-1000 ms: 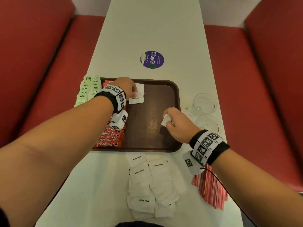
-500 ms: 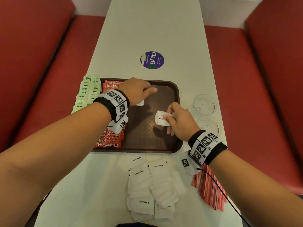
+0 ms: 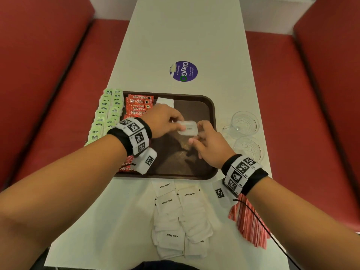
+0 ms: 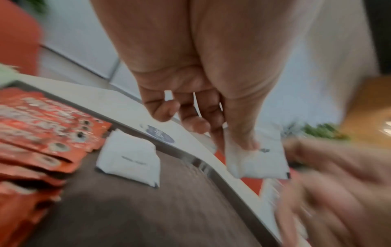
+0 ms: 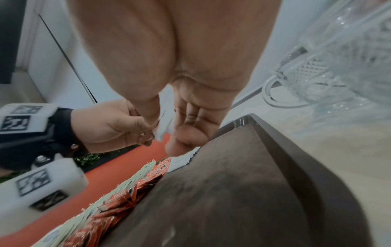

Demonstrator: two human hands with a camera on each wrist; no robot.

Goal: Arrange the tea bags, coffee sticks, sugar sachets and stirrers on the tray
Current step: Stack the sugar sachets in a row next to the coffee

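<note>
Left hand (image 3: 161,121): it pinches one white sugar packet (image 3: 188,128) with its thumb and fingers, up above the brown tray (image 3: 213,117).
Right hand (image 3: 209,146): it touches the other side of the same sugar packet. I cannot tell if it grips it, because that part is blurry. Its other fingers (image 5: 191,117) look loose.
Sugar packet: it is in the air between the two hands, over the middle of the tray.
Other sugar packet (image 3: 165,102): it lies flat on the tray, just past the left hand.
Coffee sticks (image 3: 139,104): red ones lie in a row on the tray, under and past the left wrist.
Tea bags (image 3: 106,114): green ones lie in rows, just outside the left wrist.
Sugar pile (image 3: 181,219): many white packets lie on the table, near the body, between the two arms.
Stirrers (image 3: 249,225): red and white ones lie under the right arm.
Glass cups (image 3: 244,125): two stand just outside the right hand, off the tray.
</note>
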